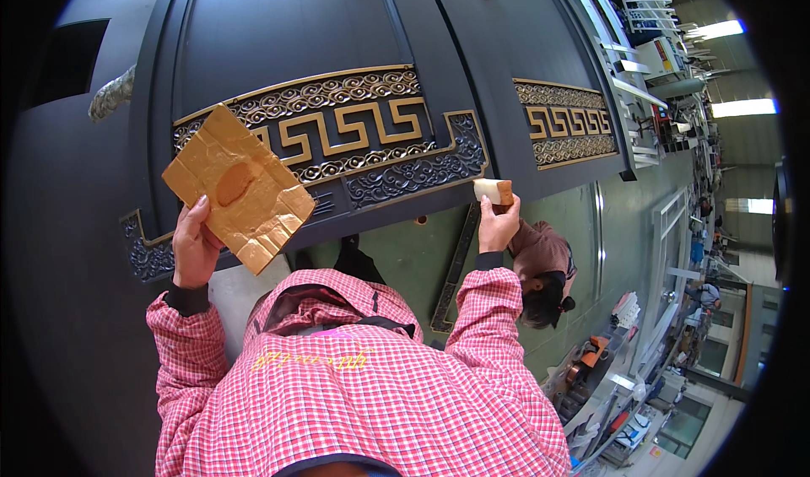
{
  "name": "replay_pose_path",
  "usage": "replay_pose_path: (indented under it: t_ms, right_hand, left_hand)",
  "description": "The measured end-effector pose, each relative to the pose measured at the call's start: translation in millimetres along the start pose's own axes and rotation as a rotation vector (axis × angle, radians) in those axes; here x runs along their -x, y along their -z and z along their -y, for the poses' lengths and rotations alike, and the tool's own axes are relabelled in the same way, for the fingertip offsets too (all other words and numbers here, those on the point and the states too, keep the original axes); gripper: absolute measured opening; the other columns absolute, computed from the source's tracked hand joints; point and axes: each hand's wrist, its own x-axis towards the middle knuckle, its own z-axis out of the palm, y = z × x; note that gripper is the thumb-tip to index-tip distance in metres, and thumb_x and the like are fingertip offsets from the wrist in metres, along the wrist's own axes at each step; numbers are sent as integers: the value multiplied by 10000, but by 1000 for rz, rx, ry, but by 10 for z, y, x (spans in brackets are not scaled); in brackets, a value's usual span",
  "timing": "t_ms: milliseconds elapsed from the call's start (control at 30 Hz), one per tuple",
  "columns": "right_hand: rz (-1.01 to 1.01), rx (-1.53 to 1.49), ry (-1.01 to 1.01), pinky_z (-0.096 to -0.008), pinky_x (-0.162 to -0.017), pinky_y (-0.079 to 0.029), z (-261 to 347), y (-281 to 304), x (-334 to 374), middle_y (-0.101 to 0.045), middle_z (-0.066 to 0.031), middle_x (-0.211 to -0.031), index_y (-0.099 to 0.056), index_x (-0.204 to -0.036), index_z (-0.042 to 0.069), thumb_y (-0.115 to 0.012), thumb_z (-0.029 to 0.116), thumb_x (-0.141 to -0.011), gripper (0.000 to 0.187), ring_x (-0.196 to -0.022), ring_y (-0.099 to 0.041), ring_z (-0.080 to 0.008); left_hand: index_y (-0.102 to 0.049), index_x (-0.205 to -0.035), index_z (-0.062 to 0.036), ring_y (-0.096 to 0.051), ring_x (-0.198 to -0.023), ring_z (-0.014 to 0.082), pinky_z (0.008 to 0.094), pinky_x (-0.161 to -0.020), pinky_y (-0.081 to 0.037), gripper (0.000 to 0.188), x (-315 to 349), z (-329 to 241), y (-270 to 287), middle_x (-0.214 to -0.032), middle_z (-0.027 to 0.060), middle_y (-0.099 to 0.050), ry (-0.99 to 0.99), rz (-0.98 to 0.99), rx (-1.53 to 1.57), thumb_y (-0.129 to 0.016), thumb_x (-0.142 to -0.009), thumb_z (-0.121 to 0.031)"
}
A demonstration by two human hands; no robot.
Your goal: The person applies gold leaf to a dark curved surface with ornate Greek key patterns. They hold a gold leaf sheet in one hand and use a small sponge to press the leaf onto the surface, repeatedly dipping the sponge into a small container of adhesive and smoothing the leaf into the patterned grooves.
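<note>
My left hand (196, 245) grips the lower left edge of a creased, gold-coated sheet (274, 207), perhaps cardboard. A darker orange-brown wet-looking patch (236, 183) lies on its middle. Between the fingers and thumb of my right hand (499, 227) is a small sponge block (488, 191), white with an orange-brown end. The sponge is close to the near corner of a dark grey door panel (312, 21). That panel bears a raised gold meander band (363, 129) and a black carved scroll strip (396, 177). My sheet hides the band's left part.
A second dark panel (523, 38) with a similar gold band lies to the right. Just beyond my right hand, a person (540, 262) in brown bends low. Below the panels shows a green floor (620, 232), with a dark carved strip (456, 266) near me. Racks and workshop clutter line the far right.
</note>
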Motion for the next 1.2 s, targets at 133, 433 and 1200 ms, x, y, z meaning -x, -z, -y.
replay_pose_path:
  t_ms: [133, 433, 1200]
  right_hand:
    - [1, 40, 3, -317, -740, -515, 10, -13, -57, -663, -118, -882, -527, -1030, 4, -722, 61, -746, 348, -797, -667, -212]
    - [-10, 40, -38, -300, -772, -502, -8, 104, -8, -647, -109, -927, -528, -1062, -19, -736, 102, -753, 392, -838, -641, -194]
    - [135, -35, -8, -327, -732, -510, 154, -23, 196, -664, -131, -873, -553, -1021, 18, -741, 89, -707, 372, -789, -666, -237]
  left_hand:
    - [-447, -1230, -20, -642, -777, 112, 211, -602, -523, 344, 40, -67, -130, -1003, 76, -629, 9, -39, 31, -420, -961, -232]
    - [-409, -1260, -15, -642, -963, 190, 286, -771, -554, 356, -51, -60, -23, -1126, 106, -595, 5, 90, 73, -410, -965, -214]
    - [-411, -1256, -22, -649, -930, 170, 262, -744, -555, 351, -105, -41, 56, -1103, 94, -604, 17, 181, 38, -418, -961, -210]
